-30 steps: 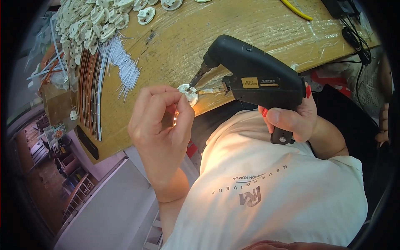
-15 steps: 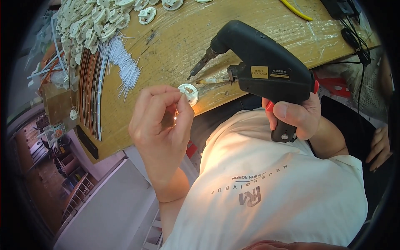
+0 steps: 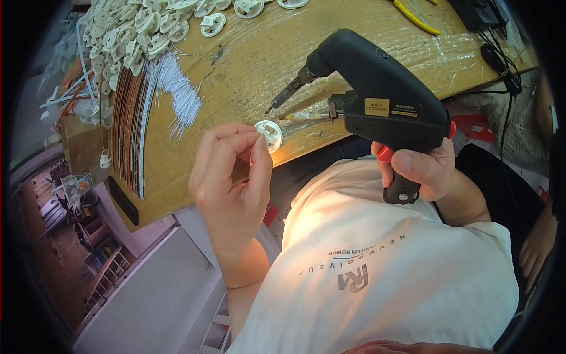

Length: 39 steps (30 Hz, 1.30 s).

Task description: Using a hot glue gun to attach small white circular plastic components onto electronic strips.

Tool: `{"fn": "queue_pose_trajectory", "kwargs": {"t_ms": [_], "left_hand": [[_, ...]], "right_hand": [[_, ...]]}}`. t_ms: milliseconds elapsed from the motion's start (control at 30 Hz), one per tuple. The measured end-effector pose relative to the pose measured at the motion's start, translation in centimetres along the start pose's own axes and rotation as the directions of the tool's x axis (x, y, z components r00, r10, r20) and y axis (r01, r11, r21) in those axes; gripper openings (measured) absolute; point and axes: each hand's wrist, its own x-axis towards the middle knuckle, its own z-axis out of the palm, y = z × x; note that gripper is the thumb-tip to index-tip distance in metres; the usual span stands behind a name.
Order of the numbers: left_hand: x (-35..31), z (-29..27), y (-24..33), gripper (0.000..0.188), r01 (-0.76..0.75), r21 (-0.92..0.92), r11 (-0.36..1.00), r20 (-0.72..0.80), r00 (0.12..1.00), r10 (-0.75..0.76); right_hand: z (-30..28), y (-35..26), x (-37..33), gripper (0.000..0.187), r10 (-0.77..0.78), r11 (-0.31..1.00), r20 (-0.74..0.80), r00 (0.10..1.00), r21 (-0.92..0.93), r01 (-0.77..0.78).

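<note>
My left hand [image 3: 233, 174] is closed, thumb and finger pinched at the left rim of a round white plastic base [image 3: 272, 141] with small metal parts on it. The fingertips hide whether anything else is between them. In my right hand [image 3: 425, 171] is the grip of a black soldering gun [image 3: 395, 88] with a red trigger. Its dark pointed tip [image 3: 274, 106] stands just above the base, with a small gap showing. A second, pale-coated nozzle [image 3: 303, 115] points left below that tip.
Many similar white bases [image 3: 138, 32] are heaped at the far left. Beside them lie thin white wire pieces [image 3: 183, 100] and long brown and white strips [image 3: 128, 135]. Yellow-handled pliers [image 3: 415, 17] and a black adapter with cables [image 3: 480, 15] lie far right. Another person's hand [image 3: 536, 251] is at right.
The whole view has shifted slightly, and both hands keep nearly the same pose. The other person's hand at the right edge has moved lower.
</note>
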Motion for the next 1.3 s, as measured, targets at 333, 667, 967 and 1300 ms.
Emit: {"fn": "queue_pose_trajectory", "kwargs": {"t_ms": [333,667,967,1300], "left_hand": [[-1.0,-0.8,-0.8,0.006,0.102,-0.132,0.986,-0.051,0.993,-0.110],[-0.8,-0.3,0.2,0.031,0.144,-0.055,0.988,-0.050,0.988,-0.146],[-1.3,-0.9,-0.1,0.042,0.102,-0.096,0.990,0.043,0.994,-0.098],[-2.3,-0.8,-0.1,0.046,0.088,-0.566,0.820,0.146,0.989,-0.005]], "right_hand": [[-0.2,-1.2,0.9,0.040,-0.101,0.994,-0.079,0.992,0.033,0.103],[0.6,-1.3,2.1,0.045,-0.034,0.993,0.039,0.999,-0.108,0.038],[1.5,-1.7,1.8,0.043,0.026,0.997,0.024,0.999,-0.079,-0.025],[3.9,-1.5,2.9,0.030,-0.144,0.983,0.259,0.955,0.148,0.108]]}}
